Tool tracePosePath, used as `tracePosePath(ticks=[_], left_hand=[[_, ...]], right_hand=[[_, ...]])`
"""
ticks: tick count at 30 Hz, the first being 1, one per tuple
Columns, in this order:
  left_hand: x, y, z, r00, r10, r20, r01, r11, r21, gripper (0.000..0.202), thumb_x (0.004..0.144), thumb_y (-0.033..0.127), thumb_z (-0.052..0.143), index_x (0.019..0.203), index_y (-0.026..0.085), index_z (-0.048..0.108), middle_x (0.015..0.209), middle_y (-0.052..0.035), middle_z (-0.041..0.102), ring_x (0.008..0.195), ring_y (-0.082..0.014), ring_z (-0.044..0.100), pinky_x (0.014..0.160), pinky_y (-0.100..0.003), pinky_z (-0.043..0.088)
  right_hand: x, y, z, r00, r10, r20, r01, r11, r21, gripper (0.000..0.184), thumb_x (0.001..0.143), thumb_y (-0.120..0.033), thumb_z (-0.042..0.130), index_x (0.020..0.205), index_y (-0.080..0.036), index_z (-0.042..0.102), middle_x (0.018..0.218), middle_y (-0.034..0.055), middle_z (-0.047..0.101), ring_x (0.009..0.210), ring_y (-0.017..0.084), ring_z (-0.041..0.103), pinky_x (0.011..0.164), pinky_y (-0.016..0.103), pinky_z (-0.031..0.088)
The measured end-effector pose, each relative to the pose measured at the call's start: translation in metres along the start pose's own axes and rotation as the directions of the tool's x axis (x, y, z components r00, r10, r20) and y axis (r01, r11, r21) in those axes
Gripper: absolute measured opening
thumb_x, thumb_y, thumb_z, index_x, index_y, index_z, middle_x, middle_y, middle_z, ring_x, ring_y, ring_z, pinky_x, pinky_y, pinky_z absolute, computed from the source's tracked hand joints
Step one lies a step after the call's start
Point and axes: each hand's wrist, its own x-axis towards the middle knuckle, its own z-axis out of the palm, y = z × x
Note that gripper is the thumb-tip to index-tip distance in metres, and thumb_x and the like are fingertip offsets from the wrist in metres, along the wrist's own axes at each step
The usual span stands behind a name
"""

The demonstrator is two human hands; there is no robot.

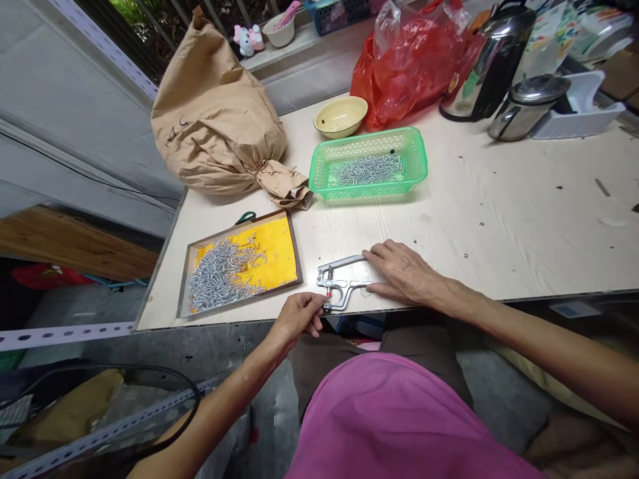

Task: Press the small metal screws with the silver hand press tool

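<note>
A metal hand press tool (pixel 340 278) lies at the near edge of the pale table (pixel 499 219). My right hand (pixel 402 271) is closed around its handles. At the tool's jaw, the fingers of my left hand (pixel 298 318) are pinched together on a small part that is too tiny to name. Left of the tool stands a yellow tray (pixel 272 249) with a heap of several small metal screws (pixel 219 276). Farther back, a green plastic basket (pixel 368 165) holds more small metal pieces.
A stuffed brown paper sack (pixel 217 116) lies at the table's back left. A yellow bowl (pixel 340 116), a red plastic bag (pixel 414 63), a steel kettle (pixel 492 63) and a lidded pot (pixel 529 106) stand along the back. Green-handled scissors (pixel 245 217) peek out behind the tray.
</note>
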Motion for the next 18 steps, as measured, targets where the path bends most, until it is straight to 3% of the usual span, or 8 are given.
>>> tracePosePath(ticks=[7, 10, 12, 15, 18], left_hand=[[-0.003, -0.001, -0.001, 1.000, -0.001, 0.002, 0.001, 1.000, 0.002, 0.034, 0.078, 0.047, 0.061, 0.080, 0.013, 0.057, 0.053, 0.0041, 0.053, 0.037, -0.0070, 0.050, 0.036, -0.017, 0.041], [-0.008, 0.000, 0.001, 0.993, 0.099, -0.069, -0.089, 0.986, 0.139, 0.031, 0.083, 0.044, 0.054, 0.090, 0.014, 0.060, 0.053, 0.0036, 0.053, 0.040, -0.0089, 0.051, 0.040, -0.019, 0.043], [-0.012, 0.005, 0.002, 0.956, 0.263, -0.131, -0.218, 0.933, 0.286, 0.030, 0.086, 0.040, 0.050, 0.100, 0.016, 0.061, 0.063, 0.0005, 0.059, 0.047, -0.0100, 0.054, 0.045, -0.021, 0.045], [-0.015, 0.018, 0.000, 0.849, 0.512, -0.132, -0.395, 0.780, 0.485, 0.026, 0.089, 0.032, 0.047, 0.103, 0.018, 0.064, 0.088, -0.0045, 0.062, 0.065, -0.0111, 0.060, 0.059, -0.023, 0.049], [-0.013, 0.029, -0.007, 0.799, 0.598, -0.066, -0.441, 0.656, 0.612, 0.024, 0.091, 0.028, 0.044, 0.100, 0.019, 0.064, 0.094, -0.0058, 0.062, 0.077, -0.0132, 0.062, 0.070, -0.026, 0.050]], right_hand=[[-0.001, -0.001, 0.001, 1.000, -0.011, -0.011, 0.012, 1.000, 0.016, 0.038, 0.081, -0.041, 0.061, 0.107, -0.014, 0.055, 0.103, 0.0126, 0.056, 0.092, 0.026, 0.047, 0.077, 0.035, 0.036], [-0.003, -0.002, 0.003, 1.000, -0.010, -0.017, 0.010, 1.000, 0.021, 0.035, 0.084, -0.041, 0.057, 0.106, -0.014, 0.055, 0.102, 0.0125, 0.055, 0.092, 0.026, 0.046, 0.077, 0.035, 0.035], [-0.004, -0.002, 0.004, 1.000, -0.016, -0.019, 0.017, 1.000, 0.019, 0.033, 0.086, -0.041, 0.055, 0.104, -0.013, 0.055, 0.101, 0.0123, 0.056, 0.091, 0.026, 0.046, 0.076, 0.034, 0.034], [-0.004, -0.004, 0.003, 1.000, -0.023, -0.020, 0.023, 1.000, 0.010, 0.027, 0.086, -0.037, 0.056, 0.100, -0.014, 0.056, 0.098, 0.0117, 0.056, 0.088, 0.025, 0.046, 0.074, 0.034, 0.034], [-0.005, -0.006, 0.002, 1.000, -0.009, -0.027, 0.009, 1.000, 0.011, 0.025, 0.085, -0.034, 0.057, 0.099, -0.014, 0.056, 0.096, 0.0110, 0.056, 0.087, 0.024, 0.046, 0.073, 0.035, 0.034]])
